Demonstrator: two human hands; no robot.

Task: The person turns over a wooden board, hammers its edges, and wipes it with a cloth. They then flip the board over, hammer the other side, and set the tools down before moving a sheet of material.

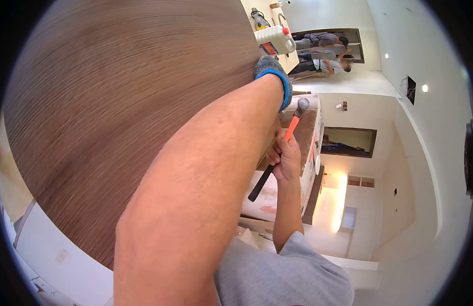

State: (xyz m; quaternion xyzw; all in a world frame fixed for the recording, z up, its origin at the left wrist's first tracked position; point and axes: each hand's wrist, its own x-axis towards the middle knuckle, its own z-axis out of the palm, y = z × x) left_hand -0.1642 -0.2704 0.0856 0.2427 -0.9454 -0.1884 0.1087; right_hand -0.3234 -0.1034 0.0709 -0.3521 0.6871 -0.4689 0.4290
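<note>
My right hand [286, 157], bare, is wrapped around the handle of a hammer [294, 125] with a black grip, an orange neck and a grey metal head. The hammer head points toward the top of the view, close to my other hand. In front of it, my left arm stretches across the middle of the view. My left hand [273, 76] wears a grey glove with a blue cuff and is at the edge of a brown wood-grained panel [139, 86]. The left fingers are hidden by the glove and wrist.
The room appears sideways. A white jug [275, 40] with a red cap and a grey-and-yellow tool [259, 19] stand on a pale counter. People [323, 58] are in a doorway beyond. A pinkish, patchy half-height structure [262, 191] lies behind my right arm. Ceiling lights [425, 88] are at right.
</note>
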